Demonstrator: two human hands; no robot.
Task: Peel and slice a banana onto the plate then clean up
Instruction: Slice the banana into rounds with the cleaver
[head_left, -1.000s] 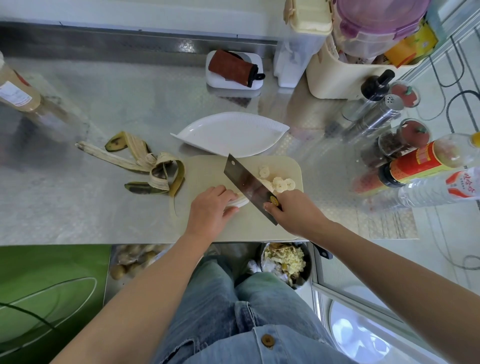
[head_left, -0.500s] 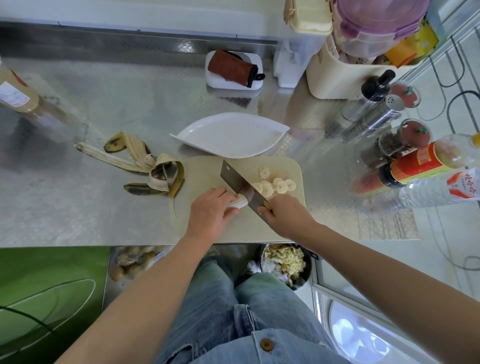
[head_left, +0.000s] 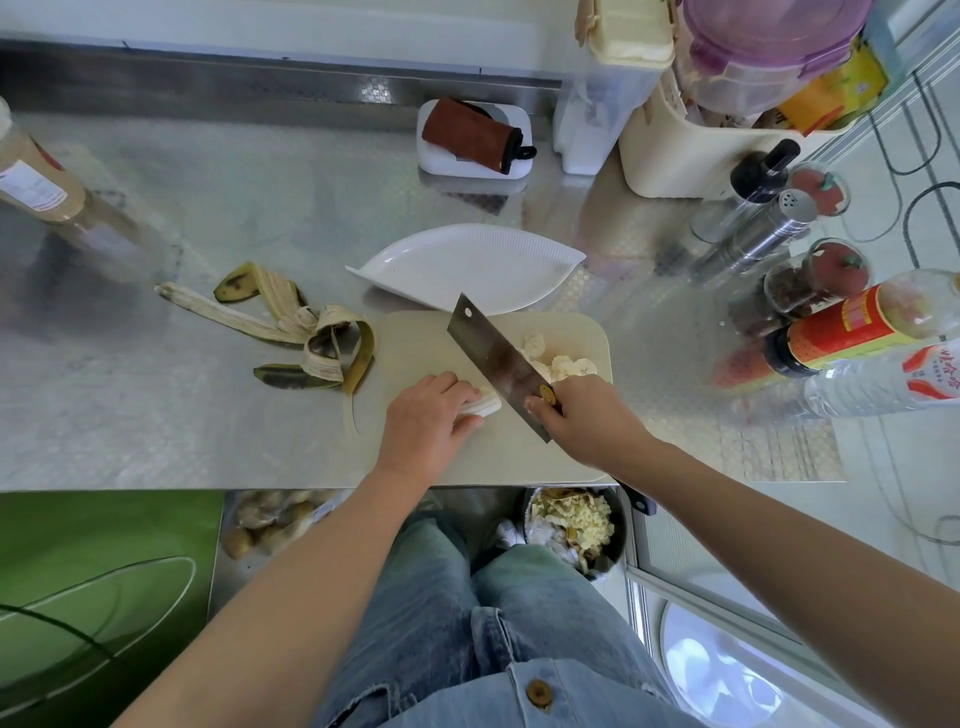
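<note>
A pale cutting board (head_left: 431, 348) lies at the counter's front edge. My left hand (head_left: 423, 423) holds the short remaining piece of peeled banana (head_left: 485, 404) down on it. My right hand (head_left: 584, 418) grips the handle of a cleaver (head_left: 496, 358); the blade is raised and tilted just right of the banana's cut end. Several banana slices (head_left: 558, 361) lie in a heap on the board's right part. An empty white leaf-shaped plate (head_left: 462, 267) sits just behind the board. The banana peel (head_left: 291, 325) lies on the counter to the left.
Bottles, spice jars and shakers (head_left: 810, 291) crowd the counter's right side. A white dish with a brown cloth roll (head_left: 475, 137) stands at the back. A jar (head_left: 31, 176) is far left. A bin of scraps (head_left: 571, 525) sits below the counter edge.
The cleaver came down through the banana half a second ago and has lifted again. One more slice lies in the heap, and the piece under my left hand is shorter.
</note>
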